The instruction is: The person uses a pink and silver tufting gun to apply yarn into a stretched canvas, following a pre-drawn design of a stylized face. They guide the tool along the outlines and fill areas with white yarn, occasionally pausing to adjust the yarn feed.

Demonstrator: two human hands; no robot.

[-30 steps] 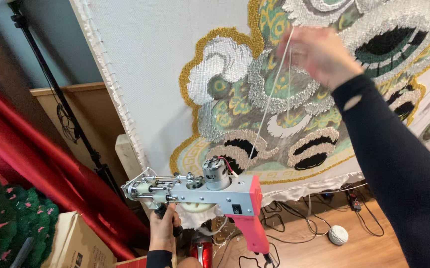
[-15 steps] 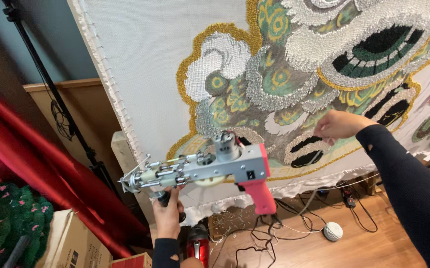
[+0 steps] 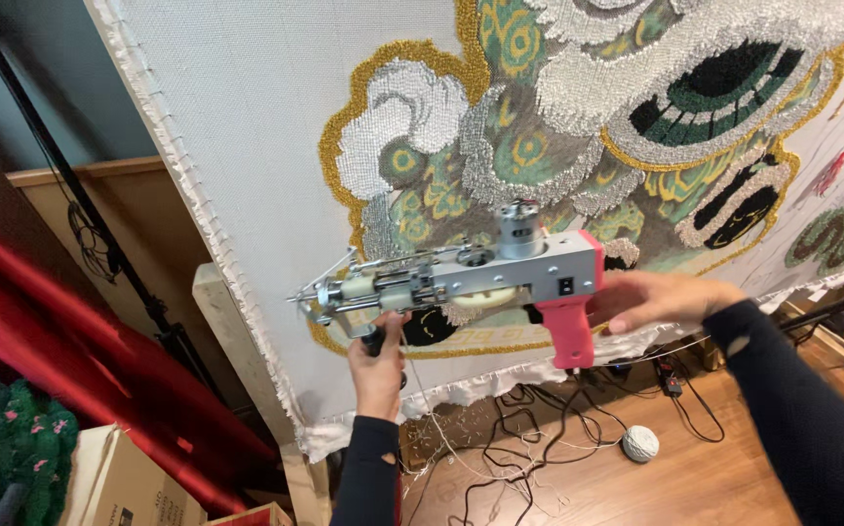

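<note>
Right hand (image 3: 658, 297) now at tufting gun (image 3: 461, 278) grip.

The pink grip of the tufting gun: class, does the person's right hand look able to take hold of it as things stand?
Probably yes. The right hand is open beside the pink grip, fingertips at its rear edge, with nothing between them. The left hand holds the front handle below the tufting gun, steadying it.

Tufted rug design (image 3: 636, 127) runs past top and right edges; left hand (image 3: 380, 365) hides the tufting gun's (image 3: 461, 282) front grip.
</note>
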